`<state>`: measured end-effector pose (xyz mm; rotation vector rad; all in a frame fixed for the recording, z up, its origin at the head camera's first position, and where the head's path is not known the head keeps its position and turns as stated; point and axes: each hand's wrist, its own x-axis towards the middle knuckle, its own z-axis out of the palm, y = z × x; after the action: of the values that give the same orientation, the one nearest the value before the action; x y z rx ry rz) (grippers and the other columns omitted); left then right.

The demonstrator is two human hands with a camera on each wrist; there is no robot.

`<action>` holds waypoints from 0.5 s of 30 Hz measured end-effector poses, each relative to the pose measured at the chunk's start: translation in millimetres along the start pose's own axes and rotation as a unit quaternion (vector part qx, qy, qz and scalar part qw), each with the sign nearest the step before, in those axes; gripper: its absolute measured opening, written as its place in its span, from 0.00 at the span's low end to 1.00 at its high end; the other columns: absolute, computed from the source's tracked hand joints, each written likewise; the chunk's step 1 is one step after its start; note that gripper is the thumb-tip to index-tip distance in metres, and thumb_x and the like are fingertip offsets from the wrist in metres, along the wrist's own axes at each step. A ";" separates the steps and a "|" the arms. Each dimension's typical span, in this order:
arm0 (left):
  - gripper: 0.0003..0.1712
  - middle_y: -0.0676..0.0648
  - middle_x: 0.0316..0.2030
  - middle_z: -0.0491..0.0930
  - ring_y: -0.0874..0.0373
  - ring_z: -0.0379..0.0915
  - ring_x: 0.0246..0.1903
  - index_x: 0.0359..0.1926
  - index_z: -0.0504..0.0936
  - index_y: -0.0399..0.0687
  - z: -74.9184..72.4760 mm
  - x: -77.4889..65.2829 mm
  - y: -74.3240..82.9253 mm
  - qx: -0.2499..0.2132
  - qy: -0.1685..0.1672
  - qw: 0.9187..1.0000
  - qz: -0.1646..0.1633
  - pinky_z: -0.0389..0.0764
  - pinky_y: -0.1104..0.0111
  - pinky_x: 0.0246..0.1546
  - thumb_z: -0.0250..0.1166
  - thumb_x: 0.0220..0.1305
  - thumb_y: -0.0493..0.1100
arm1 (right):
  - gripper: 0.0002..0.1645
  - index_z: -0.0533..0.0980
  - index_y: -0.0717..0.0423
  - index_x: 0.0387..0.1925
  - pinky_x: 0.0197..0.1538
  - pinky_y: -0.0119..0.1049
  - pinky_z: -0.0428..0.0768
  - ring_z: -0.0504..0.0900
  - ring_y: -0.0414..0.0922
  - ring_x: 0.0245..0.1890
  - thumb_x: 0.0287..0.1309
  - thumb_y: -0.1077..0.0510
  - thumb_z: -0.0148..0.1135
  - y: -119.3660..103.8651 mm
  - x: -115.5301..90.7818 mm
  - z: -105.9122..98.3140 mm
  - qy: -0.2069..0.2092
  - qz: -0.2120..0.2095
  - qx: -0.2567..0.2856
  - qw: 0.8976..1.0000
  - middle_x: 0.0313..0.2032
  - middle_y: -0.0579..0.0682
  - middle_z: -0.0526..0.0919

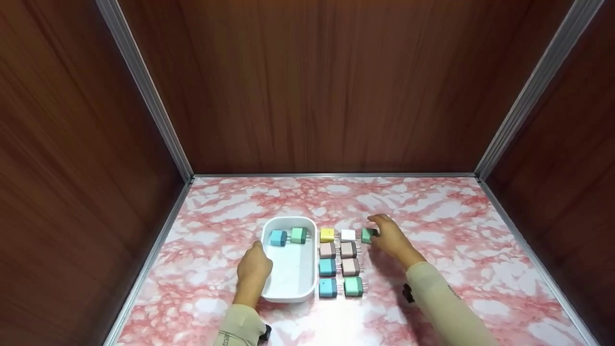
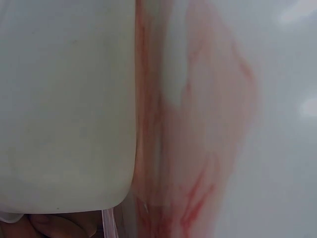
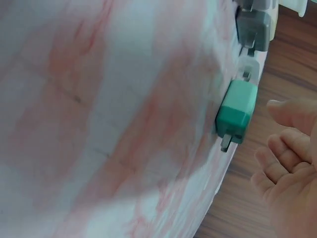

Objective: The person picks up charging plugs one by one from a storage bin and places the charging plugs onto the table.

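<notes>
My left hand (image 1: 254, 265) grips the left wall of a white plastic tub (image 1: 290, 296), its thumb at the rim. In the left wrist view, fingers (image 2: 59, 224) show at the edge of the tub's pale side (image 2: 69, 109). Inside lie a blue charger plug (image 1: 278, 238) and a green charger plug (image 1: 298, 235). My right hand (image 1: 391, 239) hovers beside another green charger plug (image 1: 367, 235) at the right end of the top row. In the right wrist view that green plug (image 3: 237, 109) lies with metal prongs showing, and the loosely bent fingers (image 3: 285, 153) stand apart from it.
Right of the tub, more charger plugs lie in rows: yellow (image 1: 327, 234), white (image 1: 348, 235), pink (image 1: 349, 249), blue (image 1: 327, 287) and green (image 1: 353, 286). Brown wood-look panels (image 1: 307, 96) with metal edging enclose the red-and-white marbled table (image 1: 442, 206) at back and sides.
</notes>
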<state>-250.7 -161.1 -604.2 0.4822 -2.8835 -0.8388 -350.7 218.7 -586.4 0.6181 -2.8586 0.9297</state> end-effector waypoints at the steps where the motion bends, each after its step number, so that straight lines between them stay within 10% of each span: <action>1: 0.28 0.32 0.48 0.85 0.36 0.83 0.48 0.63 0.75 0.32 0.0 0.0 0.1 0.001 0.002 1.000 0.000 0.80 0.44 0.46 0.62 0.60 0.35 | 0.37 0.70 0.68 0.66 0.68 0.56 0.71 0.72 0.63 0.66 0.54 0.69 0.69 -1.2 -0.3 1.1 -0.001 0.000 0.000 1.000 0.64 0.66 0.73; 15: 0.27 0.32 0.47 0.85 0.36 0.83 0.46 0.61 0.76 0.33 1.2 1.0 -0.3 -0.001 0.004 1.000 -0.006 0.80 0.44 0.45 0.62 0.59 0.35 | 0.37 0.73 0.67 0.65 0.62 0.51 0.77 0.79 0.57 0.57 0.52 0.68 0.73 -34.7 0.3 22.2 0.010 -0.058 -0.010 0.998 0.61 0.59 0.77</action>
<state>-251.8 -161.0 -605.3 0.5023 -2.8743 -0.8397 -336.0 180.2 -585.3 0.7584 -2.7762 0.8836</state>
